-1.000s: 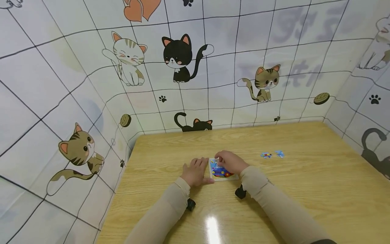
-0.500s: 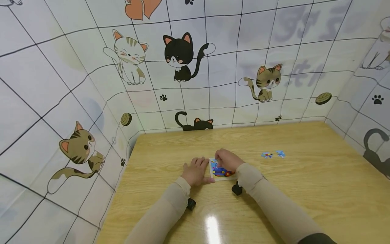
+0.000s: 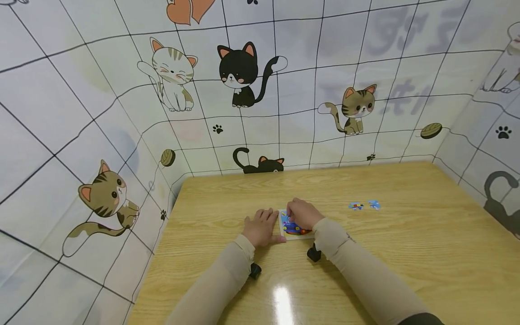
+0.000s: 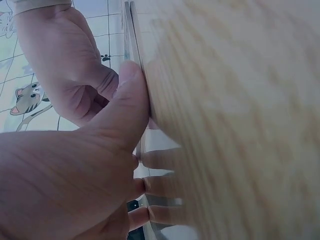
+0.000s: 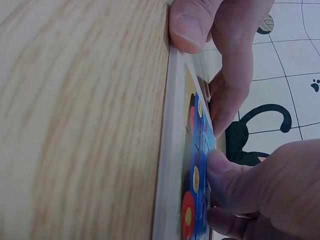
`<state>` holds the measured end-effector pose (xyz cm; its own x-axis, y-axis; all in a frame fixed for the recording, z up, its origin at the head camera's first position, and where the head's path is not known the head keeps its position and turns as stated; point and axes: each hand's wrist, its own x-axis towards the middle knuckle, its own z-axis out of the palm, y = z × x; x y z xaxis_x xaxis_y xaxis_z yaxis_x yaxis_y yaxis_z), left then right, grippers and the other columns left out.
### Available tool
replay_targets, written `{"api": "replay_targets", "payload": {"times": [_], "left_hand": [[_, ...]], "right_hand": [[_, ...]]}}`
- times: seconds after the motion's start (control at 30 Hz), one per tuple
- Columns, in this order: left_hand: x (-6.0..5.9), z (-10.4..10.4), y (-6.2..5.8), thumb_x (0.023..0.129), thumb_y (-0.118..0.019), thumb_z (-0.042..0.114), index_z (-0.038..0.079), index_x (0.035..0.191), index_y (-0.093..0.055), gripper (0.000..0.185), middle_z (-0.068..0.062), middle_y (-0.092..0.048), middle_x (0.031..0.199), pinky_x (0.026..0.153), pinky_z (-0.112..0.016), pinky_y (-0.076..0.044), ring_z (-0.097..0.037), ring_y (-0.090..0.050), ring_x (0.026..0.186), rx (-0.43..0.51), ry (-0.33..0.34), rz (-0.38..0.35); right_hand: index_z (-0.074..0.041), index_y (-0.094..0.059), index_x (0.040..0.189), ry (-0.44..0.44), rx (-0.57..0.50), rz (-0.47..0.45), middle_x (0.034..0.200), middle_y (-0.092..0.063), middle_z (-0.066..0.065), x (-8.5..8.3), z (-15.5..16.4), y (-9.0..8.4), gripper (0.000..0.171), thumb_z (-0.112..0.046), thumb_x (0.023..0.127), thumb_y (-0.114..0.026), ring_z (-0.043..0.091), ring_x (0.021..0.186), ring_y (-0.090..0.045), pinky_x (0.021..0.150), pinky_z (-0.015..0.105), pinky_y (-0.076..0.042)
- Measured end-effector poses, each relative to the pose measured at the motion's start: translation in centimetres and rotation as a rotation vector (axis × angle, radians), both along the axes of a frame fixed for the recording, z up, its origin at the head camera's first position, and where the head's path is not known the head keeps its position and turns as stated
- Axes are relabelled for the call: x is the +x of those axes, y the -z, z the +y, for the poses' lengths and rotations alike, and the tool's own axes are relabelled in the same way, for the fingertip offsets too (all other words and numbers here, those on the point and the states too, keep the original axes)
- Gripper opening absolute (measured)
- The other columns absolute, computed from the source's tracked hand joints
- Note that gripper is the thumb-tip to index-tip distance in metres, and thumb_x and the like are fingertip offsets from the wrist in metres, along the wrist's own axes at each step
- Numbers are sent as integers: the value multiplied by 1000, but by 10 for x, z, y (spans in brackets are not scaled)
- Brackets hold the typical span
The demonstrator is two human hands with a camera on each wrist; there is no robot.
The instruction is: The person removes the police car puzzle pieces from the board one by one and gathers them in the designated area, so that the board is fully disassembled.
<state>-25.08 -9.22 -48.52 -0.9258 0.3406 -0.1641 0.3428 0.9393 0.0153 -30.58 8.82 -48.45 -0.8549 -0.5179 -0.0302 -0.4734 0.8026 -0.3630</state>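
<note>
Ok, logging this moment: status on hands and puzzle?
Left hand flat beside puzzle. Right hand pressing pieces in. Two loose pieces off right. Nothing in the way.

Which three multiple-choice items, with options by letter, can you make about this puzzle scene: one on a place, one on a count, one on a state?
1. Where do the loose puzzle pieces lie?
A. On the table to the right of the puzzle board
B. Under the left hand
C. At the table's near edge

2. How many loose pieces lie there?
A. Five
B. Two
C. None

3. How does the left hand lie?
A. Lifted high above the table
B. Closed round a loose piece
C. Flat on the table, against the board's left edge

Answers:
1 A: the head view shows them right of the puzzle board, beyond the right hand.
2 B: two small blue pieces are seen apart from the board.
3 C: its fingers are straight and its thumb touches the board's edge.
</note>
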Motion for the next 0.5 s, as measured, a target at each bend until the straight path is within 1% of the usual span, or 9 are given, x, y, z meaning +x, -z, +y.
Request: {"api": "replay_targets", "payload": {"times": [0.2, 0.37, 0.47, 0.5], "left_hand": [[0, 0, 2, 83, -44, 76, 24, 155, -24, 91, 1, -25, 158, 101, -63, -36, -23, -25, 144, -10, 5, 3], [-1, 0, 3, 83, -42, 77, 24, 155, -23, 92, 1, -24, 159, 101, -62, -36, -23, -24, 144, -19, 6, 2], [-1, -1, 2, 83, -42, 77, 24, 155, -23, 91, 0, -24, 159, 101, -63, -35, -23, -24, 144, -20, 5, 0], [-2, -1, 1, 83, -42, 77, 24, 155, -23, 91, 0, -24, 159, 101, -63, -35, -24, -24, 144, -20, 4, -1]], "right_hand": [[-10, -59, 86, -7, 26, 40, 83, -50, 1, 3, -1, 0, 10, -10, 90, -68, 16, 69, -47, 66, 32, -45], [-9, -59, 84, -16, -5, 47, 83, -50, 1, 5, -1, 1, 11, -5, 90, -67, 16, 70, -47, 66, 31, -45], [-6, -61, 94, -3, -49, 40, 88, -56, 3, 3, -1, 2, 6, -4, 91, -65, 16, 75, -51, 71, 33, -48], [-5, -62, 98, -1, -56, 44, 92, -58, 4, 2, -1, 2, 8, -4, 91, -65, 16, 78, -53, 74, 34, -50]]}}
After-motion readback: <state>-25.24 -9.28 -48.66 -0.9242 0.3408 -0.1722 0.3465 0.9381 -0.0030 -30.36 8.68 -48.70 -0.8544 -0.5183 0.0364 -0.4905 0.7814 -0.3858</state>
